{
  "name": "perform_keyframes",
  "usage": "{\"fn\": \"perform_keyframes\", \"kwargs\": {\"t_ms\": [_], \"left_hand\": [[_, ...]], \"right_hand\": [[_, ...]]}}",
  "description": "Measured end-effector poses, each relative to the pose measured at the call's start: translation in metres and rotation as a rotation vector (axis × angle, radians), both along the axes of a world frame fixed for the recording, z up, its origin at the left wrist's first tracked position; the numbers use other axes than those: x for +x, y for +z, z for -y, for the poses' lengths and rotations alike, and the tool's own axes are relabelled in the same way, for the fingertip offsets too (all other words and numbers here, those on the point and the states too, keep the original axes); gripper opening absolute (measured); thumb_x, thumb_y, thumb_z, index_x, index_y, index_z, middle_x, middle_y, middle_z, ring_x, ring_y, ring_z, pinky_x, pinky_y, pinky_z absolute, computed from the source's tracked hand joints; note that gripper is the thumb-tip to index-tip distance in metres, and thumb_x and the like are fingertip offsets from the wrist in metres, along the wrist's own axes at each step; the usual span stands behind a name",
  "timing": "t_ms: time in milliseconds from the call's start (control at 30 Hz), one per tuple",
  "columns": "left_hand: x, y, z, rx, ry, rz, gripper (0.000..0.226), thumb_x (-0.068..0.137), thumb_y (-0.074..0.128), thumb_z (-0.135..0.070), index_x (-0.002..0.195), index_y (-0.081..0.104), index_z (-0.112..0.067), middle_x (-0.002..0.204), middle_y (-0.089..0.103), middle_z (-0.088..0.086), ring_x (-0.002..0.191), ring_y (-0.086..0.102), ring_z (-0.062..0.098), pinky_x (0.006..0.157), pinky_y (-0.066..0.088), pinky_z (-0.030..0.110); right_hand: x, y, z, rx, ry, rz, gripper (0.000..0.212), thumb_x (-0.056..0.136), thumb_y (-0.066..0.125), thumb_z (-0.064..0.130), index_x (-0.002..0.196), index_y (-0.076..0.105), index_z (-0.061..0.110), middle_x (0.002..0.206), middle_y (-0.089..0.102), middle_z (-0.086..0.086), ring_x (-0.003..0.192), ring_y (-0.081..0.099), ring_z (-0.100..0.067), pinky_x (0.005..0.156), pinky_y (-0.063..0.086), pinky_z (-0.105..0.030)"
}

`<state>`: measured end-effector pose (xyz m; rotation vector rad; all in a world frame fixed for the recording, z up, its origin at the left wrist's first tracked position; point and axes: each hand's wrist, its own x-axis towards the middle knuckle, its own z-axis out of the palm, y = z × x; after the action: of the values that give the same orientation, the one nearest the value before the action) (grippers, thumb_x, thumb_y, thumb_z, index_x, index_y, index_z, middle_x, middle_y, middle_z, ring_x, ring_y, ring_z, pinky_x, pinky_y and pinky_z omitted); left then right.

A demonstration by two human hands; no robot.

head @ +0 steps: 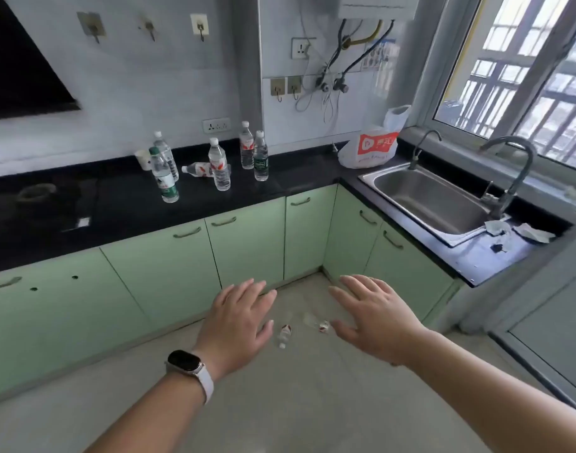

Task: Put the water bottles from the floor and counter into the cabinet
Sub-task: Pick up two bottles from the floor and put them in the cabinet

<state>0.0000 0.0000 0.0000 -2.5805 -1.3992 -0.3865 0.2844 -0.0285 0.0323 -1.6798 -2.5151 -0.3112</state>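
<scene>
Several clear water bottles stand on the black counter (pixel 84 204): a green-labelled one (pixel 164 176) in front, a red-labelled one (pixel 219 165), and a pair (pixel 254 150) near the wall. One more bottle (pixel 198 169) lies on its side among them. Two small bottles lie on the pale floor, one (pixel 284 335) between my hands and another (pixel 316 323) just right of it. My left hand (pixel 237 322), with a watch on the wrist, and my right hand (pixel 375 318) hover above the floor, fingers spread, holding nothing. The green cabinet doors (pixel 247 246) are all closed.
A steel sink (pixel 433 201) with two taps sits in the right counter under the window. A white and red plastic bag (pixel 371 148) rests in the corner. A paper cup (pixel 143 159) stands behind the bottles. Crumpled paper (pixel 528 232) lies by the sink.
</scene>
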Motion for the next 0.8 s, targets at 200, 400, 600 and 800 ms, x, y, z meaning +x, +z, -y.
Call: {"fn": "perform_keyframes", "kwargs": {"t_ms": [200, 400, 600, 800], "left_hand": [[-0.002, -0.011, -0.068, -0.068, -0.024, -0.007, 0.050, 0.087, 0.047, -0.042, 0.123, 0.070, -0.017, 0.127, 0.067, 0.009, 0.119, 0.062, 0.031, 0.100, 0.040, 0.043], [0.012, -0.024, -0.112, -0.099, -0.031, 0.018, 0.050, 0.087, 0.047, -0.043, 0.124, 0.069, -0.017, 0.127, 0.067, 0.009, 0.118, 0.061, 0.030, 0.100, 0.039, 0.042], [0.048, -0.043, -0.158, -0.190, 0.002, 0.022, 0.050, 0.086, 0.047, -0.043, 0.123, 0.070, -0.017, 0.125, 0.067, 0.008, 0.117, 0.062, 0.030, 0.097, 0.046, 0.042], [0.105, -0.072, -0.218, -0.340, 0.140, -0.021, 0.052, 0.084, 0.046, -0.044, 0.120, 0.072, -0.017, 0.124, 0.069, 0.008, 0.115, 0.065, 0.030, 0.096, 0.052, 0.046]], "right_hand": [[-0.005, -0.005, -0.051, -0.024, -0.052, 0.014, 0.058, 0.087, 0.042, 0.060, 0.127, 0.061, 0.023, 0.128, 0.061, -0.003, 0.119, 0.058, -0.025, 0.100, 0.046, -0.040], [0.011, -0.024, -0.094, -0.103, -0.076, 0.011, 0.058, 0.087, 0.043, 0.060, 0.127, 0.061, 0.022, 0.128, 0.060, -0.004, 0.119, 0.057, -0.026, 0.099, 0.046, -0.041], [0.043, -0.054, -0.151, -0.180, -0.068, -0.029, 0.055, 0.083, 0.049, 0.060, 0.121, 0.064, 0.022, 0.123, 0.063, -0.004, 0.114, 0.061, -0.026, 0.094, 0.050, -0.039], [0.097, -0.099, -0.233, -0.300, -0.046, -0.093, 0.055, 0.080, 0.048, 0.058, 0.114, 0.067, 0.020, 0.115, 0.065, -0.004, 0.108, 0.063, -0.027, 0.087, 0.052, -0.038]]}}
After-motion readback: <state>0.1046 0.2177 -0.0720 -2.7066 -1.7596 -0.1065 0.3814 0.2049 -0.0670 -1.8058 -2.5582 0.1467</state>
